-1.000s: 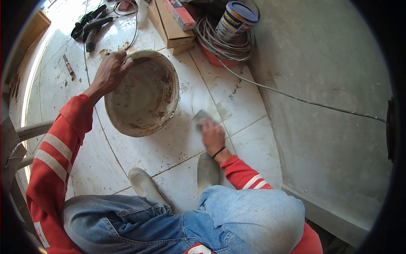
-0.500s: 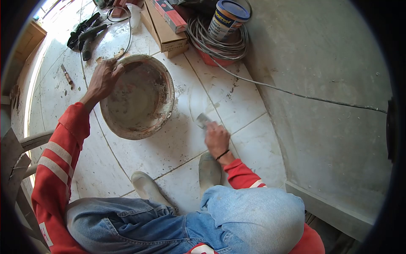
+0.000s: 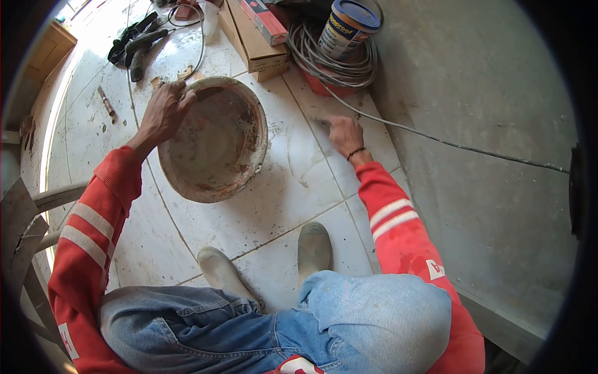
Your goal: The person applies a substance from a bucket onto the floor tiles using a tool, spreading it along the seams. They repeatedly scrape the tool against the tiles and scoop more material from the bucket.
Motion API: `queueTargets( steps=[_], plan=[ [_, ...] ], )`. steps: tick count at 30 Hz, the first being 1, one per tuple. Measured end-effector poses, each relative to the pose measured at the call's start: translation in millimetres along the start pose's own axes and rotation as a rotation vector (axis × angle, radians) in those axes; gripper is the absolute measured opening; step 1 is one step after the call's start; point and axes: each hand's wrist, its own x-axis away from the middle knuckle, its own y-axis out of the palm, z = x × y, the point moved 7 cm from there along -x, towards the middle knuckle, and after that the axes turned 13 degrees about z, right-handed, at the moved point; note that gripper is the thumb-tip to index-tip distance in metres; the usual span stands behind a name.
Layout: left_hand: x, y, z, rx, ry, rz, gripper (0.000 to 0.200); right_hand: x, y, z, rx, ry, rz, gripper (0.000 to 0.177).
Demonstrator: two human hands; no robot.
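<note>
My left hand (image 3: 167,112) grips the near-left rim of a round, dirt-caked basin (image 3: 264,134), which sits tilted on the tiled floor. Grey residue coats the basin's inside. To the right of it, my right hand (image 3: 346,135) is closed around a scraper, whose blade (image 3: 319,118) points left, seen nearly edge-on just over the tiles. The scraper's handle is hidden in my fist. Below the basin, a faint curved wet smear (image 3: 299,171) marks the white tiles.
A coiled grey cable (image 3: 305,56) lies around a labelled tub (image 3: 346,30), its end running along the wall (image 3: 486,93). Cardboard boxes (image 3: 268,62) stand beside it. A power tool (image 3: 138,59) and a knife (image 3: 106,103) lie at left. My boots (image 3: 314,249) are below.
My right hand has moved up and away from me with the scraper, toward the cable. The view has shifted slightly; my left hand still holds the basin's rim.
</note>
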Motion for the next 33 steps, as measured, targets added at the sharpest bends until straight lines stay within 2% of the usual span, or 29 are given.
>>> queueTargets(
  steps=[3, 5, 12, 13, 15, 16, 18, 19, 24, 26, 27, 28, 30, 32, 33],
  plan=[
    [-2, -5, 13, 0.002, -0.027, -0.067, 0.042, 60, -12, -35, -0.046, -0.097, -0.082, 0.028],
    [-3, -5, 11, 0.020, 0.003, -0.020, 0.041, 101, -25, -56, -0.040, -0.176, -0.096, 0.026],
    [-4, -8, 23, 0.039, 0.052, 0.053, 0.040, 157, -56, -99, -0.158, -0.099, -0.093, 0.026],
    [-5, -10, 27, 0.033, 0.049, 0.059, 0.040, 157, -53, -95, -0.182, -0.017, -0.114, 0.025],
    [-3, -4, 25, -0.008, -0.018, -0.080, 0.039, 152, -47, -81, -0.295, 0.174, -0.094, 0.018],
    [1, -1, 18, -0.017, -0.030, -0.077, 0.039, 143, -48, -78, -0.305, 0.164, -0.100, 0.018],
    [6, 0, 17, -0.024, 0.141, 0.089, 0.038, 131, -45, -49, -0.424, 0.490, -0.172, 0.021],
    [7, 0, 18, -0.045, 0.134, 0.045, 0.037, 133, -29, -31, -0.582, 0.608, -0.135, 0.028],
    [7, -5, 24, -0.016, 0.096, 0.014, 0.035, 125, -45, 12, -0.446, 0.689, -0.028, 0.025],
    [4, -8, 25, 0.011, 0.103, 0.030, 0.035, 111, -68, 5, -0.041, 0.362, 0.171, 0.021],
    [2, -9, 25, 0.019, 0.064, -0.008, 0.035, 106, -80, -12, 0.096, 0.336, 0.183, 0.019],
    [1, -7, 25, 0.027, 0.024, -0.046, 0.035, 112, -67, -16, 0.098, 0.341, 0.187, 0.019],
    [-1, -7, 23, 0.044, 0.003, -0.047, 0.035, 131, -19, -32, 0.317, 0.189, 0.000, 0.022],
    [-4, -4, 24, 0.062, -0.015, -0.051, 0.035, 161, -1, -87, 0.271, -0.010, -0.019, 0.026],
    [-6, -5, 26, 0.054, 0.011, -0.023, 0.036, 166, -7, -113, 0.174, -0.003, -0.037, 0.026]
  ],
)
